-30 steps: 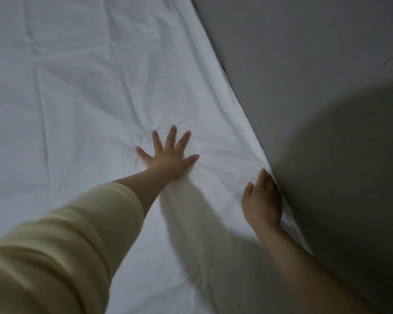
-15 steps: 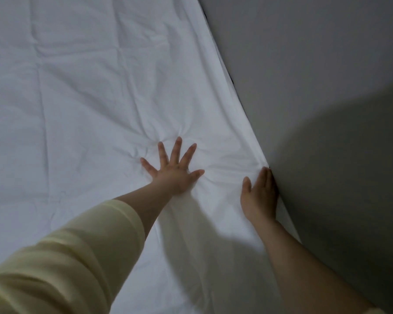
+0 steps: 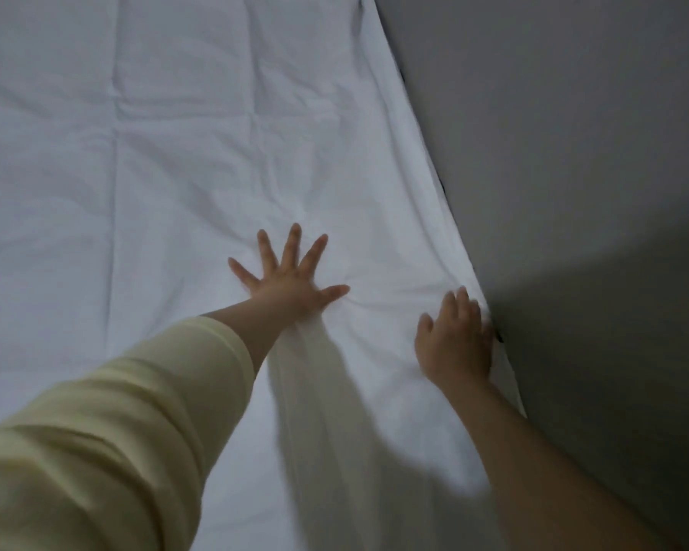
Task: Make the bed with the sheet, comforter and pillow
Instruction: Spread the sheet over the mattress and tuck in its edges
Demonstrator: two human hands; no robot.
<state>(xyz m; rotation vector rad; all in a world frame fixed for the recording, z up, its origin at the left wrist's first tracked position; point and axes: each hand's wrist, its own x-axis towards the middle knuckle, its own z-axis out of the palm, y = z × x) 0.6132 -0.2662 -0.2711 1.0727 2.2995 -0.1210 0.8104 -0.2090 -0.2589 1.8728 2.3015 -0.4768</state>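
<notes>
A white sheet (image 3: pixel 156 173) covers the bed and fills most of the view, creased with fold lines. My left hand (image 3: pixel 289 278) presses flat on it with fingers spread wide, and wrinkles radiate from the palm. My right hand (image 3: pixel 456 340) lies at the sheet's right edge where it meets the grey wall (image 3: pixel 573 153). Its fingers point into the gap along the wall and their tips are partly hidden. No comforter or pillow is in view.
The grey wall runs along the whole right side of the bed. A thin dark gap (image 3: pixel 440 184) shows between sheet edge and wall. My arms' shadows fall across the lower sheet.
Both hands have slid a little farther up the bed along the wall side. The left stays spread flat. The right stays at the sheet's edge by the wall.
</notes>
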